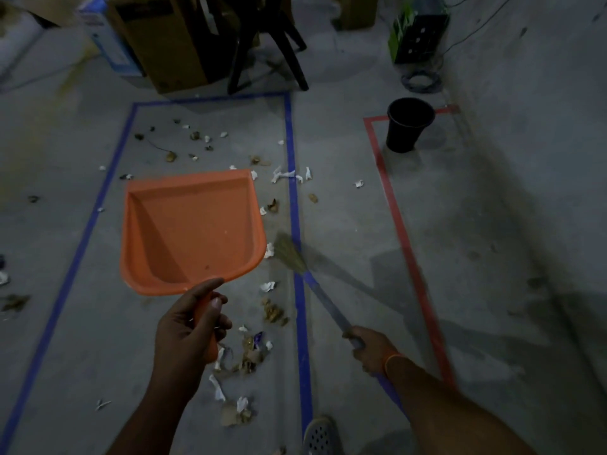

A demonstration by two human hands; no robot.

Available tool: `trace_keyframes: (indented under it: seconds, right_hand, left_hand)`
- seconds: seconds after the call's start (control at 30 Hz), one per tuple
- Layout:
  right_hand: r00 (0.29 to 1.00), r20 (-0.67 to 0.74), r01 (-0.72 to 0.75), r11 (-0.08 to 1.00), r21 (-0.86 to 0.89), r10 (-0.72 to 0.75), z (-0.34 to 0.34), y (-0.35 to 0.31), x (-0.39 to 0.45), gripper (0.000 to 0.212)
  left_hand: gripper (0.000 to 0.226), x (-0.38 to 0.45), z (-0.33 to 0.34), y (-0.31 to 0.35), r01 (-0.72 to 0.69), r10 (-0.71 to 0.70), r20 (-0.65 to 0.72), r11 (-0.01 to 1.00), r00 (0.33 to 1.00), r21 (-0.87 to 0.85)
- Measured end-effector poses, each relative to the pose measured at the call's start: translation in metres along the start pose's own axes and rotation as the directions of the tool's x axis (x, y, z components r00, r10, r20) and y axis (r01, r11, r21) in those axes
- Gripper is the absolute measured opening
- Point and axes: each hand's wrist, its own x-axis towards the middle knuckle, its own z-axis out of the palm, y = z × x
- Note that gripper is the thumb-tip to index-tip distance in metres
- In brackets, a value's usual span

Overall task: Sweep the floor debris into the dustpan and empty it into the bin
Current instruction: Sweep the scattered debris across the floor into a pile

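My left hand [189, 323] grips the handle of an orange dustpan [193, 231], held above the floor with nothing visible in its tray. My right hand [371, 349] grips the blue-grey handle of a broom [323, 295] whose straw head [289, 254] is at the blue tape line, right of the dustpan. Paper scraps and dry leaf bits [259, 349] lie scattered on the grey floor inside the blue-taped rectangle [294, 198], with a few pieces beyond it. A black bin [407, 124] stands at the far right inside a red-taped area [399, 224].
Cardboard boxes [164, 44] and dark chair legs [282, 44] stand at the back. A green-and-black device [417, 34] and a coiled cable [422, 82] sit by the wall on the right. My sandalled foot [320, 435] is at the bottom edge.
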Motion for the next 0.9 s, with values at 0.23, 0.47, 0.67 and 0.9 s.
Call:
trace_keyframes:
  seconds: [0.23, 0.47, 0.67, 0.9]
  right_hand:
    - [0.990, -0.134, 0.033, 0.999, -0.002, -0.033, -0.080, -0.019, 0.028, 0.043]
    - [0.943, -0.322, -0.051, 0.993, 0.105, 0.083, -0.200, -0.037, 0.095, 0.038]
    - [0.937, -0.293, -0.152, 0.976, 0.154, 0.191, -0.280, -0.050, 0.179, 0.038]
    - [0.997, -0.043, -0.074, 0.983, -0.167, 0.067, -0.283, -0.096, 0.257, 0.038]
  left_hand:
    - [0.026, 0.043, 0.027, 0.027, -0.047, 0.047, -0.015, 0.999, 0.999, 0.000]
    - [0.028, 0.115, 0.089, 0.041, -0.078, 0.078, -0.045, 0.997, 0.996, 0.000]
    - [0.029, 0.188, 0.151, 0.052, -0.050, 0.044, -0.145, 0.998, 0.988, -0.033]
    - [0.029, 0.254, 0.196, 0.079, -0.051, 0.037, -0.225, 0.997, 0.974, -0.059]
